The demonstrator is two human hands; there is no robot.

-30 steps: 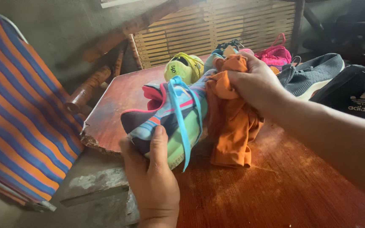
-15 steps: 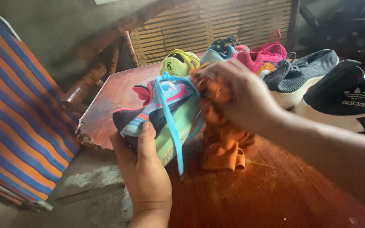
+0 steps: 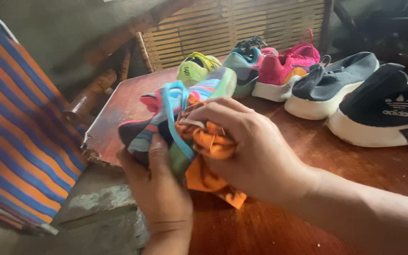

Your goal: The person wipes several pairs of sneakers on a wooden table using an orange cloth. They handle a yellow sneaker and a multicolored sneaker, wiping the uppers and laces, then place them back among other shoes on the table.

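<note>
Left hand (image 3: 159,198) grips the multicoloured sneaker (image 3: 180,113) from below, thumb laid up along its side, fingers curled under the sole. Right hand (image 3: 242,146) is closed around a bunched orange cloth (image 3: 208,174), pressing it against the side of the sneaker; the cloth's loose end hangs down below the fist. Sneaker is held up above the near corner of the table (image 3: 270,222), toe pointing away, a blue lace (image 3: 173,118) draped over its upper.

Table is reddish-brown wood, chipped at the left corner. Along its far edge, a row of shoes: neon yellow shoe (image 3: 194,68), teal and pink shoe (image 3: 244,63), bright pink shoe (image 3: 289,66), grey slip-on shoe (image 3: 331,85), black shoe with a white sole (image 3: 383,111). Slatted wooden panel (image 3: 242,23) behind the row. Orange and blue striped fabric (image 3: 20,123) at left, well apart from the hands.
</note>
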